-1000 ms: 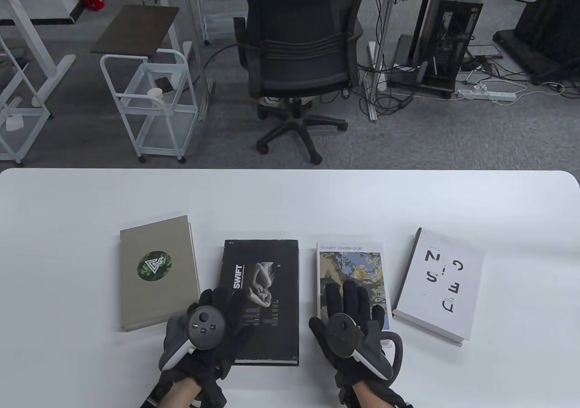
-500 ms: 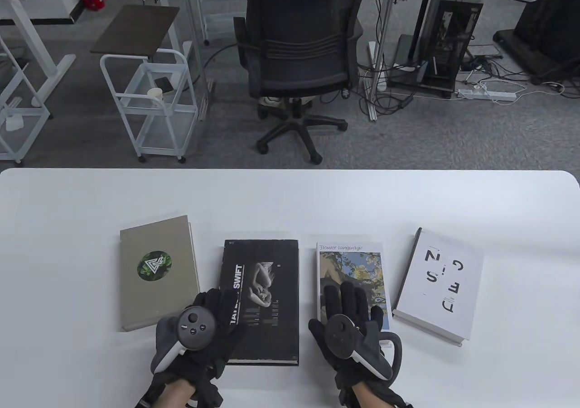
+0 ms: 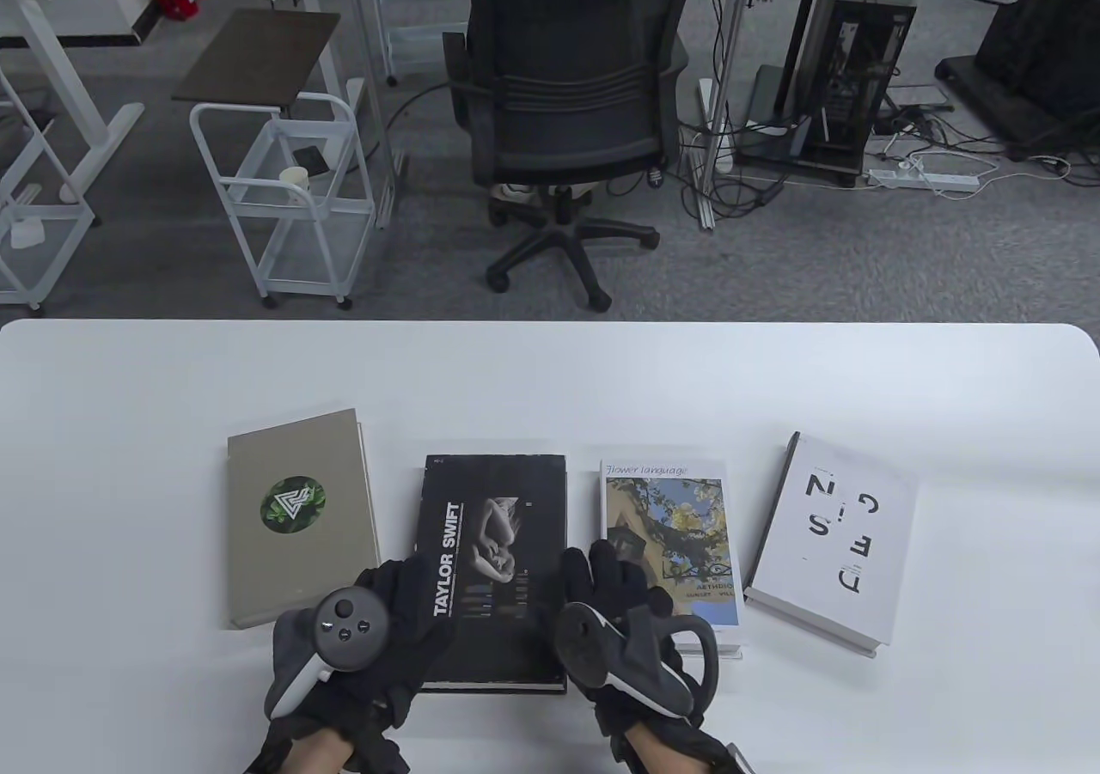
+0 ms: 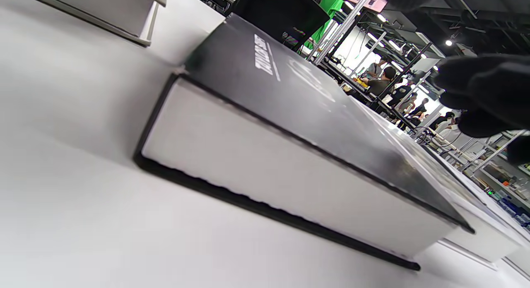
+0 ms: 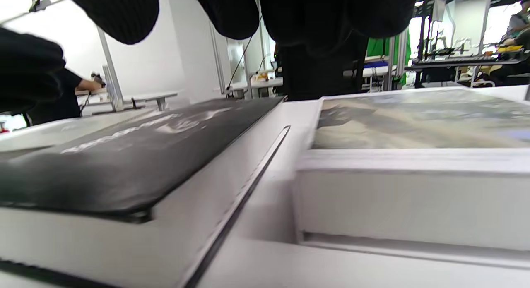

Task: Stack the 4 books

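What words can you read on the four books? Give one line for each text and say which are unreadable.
"TAYLOR SWIFT": black book.
"flower language": photo book, top edge.
"AETHRIO": photo book, lower corner; the line beneath it is too small.
Scattered letters, "N", "S", "C", "E": white book; no clear word.
Grey book: a round logo, no words.

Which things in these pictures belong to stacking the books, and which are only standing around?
For the job:
- grey book
- black Taylor Swift book
- Flower language book
- white book
- left hand, right hand

Only standing around:
- office chair
- white cart
- computer tower
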`<state>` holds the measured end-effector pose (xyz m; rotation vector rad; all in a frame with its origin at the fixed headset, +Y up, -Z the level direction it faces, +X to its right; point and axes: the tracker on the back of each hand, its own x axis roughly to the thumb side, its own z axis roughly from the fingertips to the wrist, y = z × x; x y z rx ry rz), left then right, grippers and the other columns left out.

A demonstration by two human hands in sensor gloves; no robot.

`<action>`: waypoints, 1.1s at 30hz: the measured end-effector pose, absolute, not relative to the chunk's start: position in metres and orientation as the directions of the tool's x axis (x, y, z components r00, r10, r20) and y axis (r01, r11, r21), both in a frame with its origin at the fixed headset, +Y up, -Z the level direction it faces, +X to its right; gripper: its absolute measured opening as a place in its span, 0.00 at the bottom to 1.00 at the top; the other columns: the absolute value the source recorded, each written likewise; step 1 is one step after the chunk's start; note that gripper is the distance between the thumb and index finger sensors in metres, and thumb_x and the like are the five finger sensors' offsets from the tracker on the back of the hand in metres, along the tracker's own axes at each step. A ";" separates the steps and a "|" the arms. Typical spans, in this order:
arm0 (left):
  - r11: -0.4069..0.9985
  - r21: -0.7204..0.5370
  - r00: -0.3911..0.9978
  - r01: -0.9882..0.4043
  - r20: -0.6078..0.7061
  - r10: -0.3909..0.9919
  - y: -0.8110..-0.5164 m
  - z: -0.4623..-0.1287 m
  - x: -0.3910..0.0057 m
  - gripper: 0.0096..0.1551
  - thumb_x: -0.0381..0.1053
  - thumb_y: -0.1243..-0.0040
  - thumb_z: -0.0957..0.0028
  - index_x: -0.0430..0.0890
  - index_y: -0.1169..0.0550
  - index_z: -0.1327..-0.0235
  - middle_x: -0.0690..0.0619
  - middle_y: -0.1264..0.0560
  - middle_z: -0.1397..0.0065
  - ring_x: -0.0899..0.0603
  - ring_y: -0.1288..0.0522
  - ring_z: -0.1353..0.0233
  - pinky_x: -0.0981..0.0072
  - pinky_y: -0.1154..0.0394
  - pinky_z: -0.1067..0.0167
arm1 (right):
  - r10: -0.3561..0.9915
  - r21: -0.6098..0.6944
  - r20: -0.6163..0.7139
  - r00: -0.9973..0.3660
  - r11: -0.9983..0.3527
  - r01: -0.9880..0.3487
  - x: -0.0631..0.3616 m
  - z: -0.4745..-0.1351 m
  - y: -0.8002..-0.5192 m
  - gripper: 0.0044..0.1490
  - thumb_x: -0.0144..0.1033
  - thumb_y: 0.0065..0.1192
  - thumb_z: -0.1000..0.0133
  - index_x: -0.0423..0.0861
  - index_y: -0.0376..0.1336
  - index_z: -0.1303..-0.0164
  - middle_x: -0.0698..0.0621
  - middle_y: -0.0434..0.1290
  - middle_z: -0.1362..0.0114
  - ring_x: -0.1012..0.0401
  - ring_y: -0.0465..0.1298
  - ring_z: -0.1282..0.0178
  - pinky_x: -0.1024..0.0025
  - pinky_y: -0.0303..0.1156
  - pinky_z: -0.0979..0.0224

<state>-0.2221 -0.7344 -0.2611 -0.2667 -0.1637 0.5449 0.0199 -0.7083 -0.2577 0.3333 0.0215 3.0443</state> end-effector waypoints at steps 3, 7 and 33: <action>0.824 -0.296 0.847 -0.484 0.077 0.526 -0.735 -0.261 -0.223 0.49 0.68 0.53 0.47 0.52 0.57 0.22 0.45 0.59 0.18 0.33 0.61 0.18 0.35 0.60 0.25 | 0.078 0.095 0.214 -0.974 -0.994 -0.058 0.004 -0.265 -0.718 0.48 0.64 0.44 0.32 0.48 0.40 0.10 0.41 0.51 0.11 0.42 0.53 0.14 0.41 0.59 0.20; 0.815 -0.302 0.845 -0.495 0.051 0.532 -0.735 -0.259 -0.227 0.49 0.68 0.53 0.47 0.52 0.56 0.21 0.44 0.58 0.18 0.33 0.60 0.18 0.35 0.60 0.25 | 0.042 0.166 0.237 -0.971 -0.986 -0.002 -0.009 -0.271 -0.730 0.49 0.66 0.42 0.33 0.51 0.36 0.10 0.44 0.46 0.09 0.46 0.41 0.11 0.35 0.48 0.13; 0.818 -0.320 0.858 -0.478 0.026 0.512 -0.738 -0.260 -0.232 0.49 0.67 0.51 0.48 0.52 0.56 0.21 0.44 0.57 0.18 0.33 0.59 0.18 0.35 0.59 0.25 | -0.027 0.168 0.372 -0.928 -0.981 0.096 -0.028 -0.249 -0.738 0.37 0.58 0.47 0.32 0.49 0.55 0.17 0.43 0.59 0.15 0.45 0.55 0.16 0.38 0.59 0.18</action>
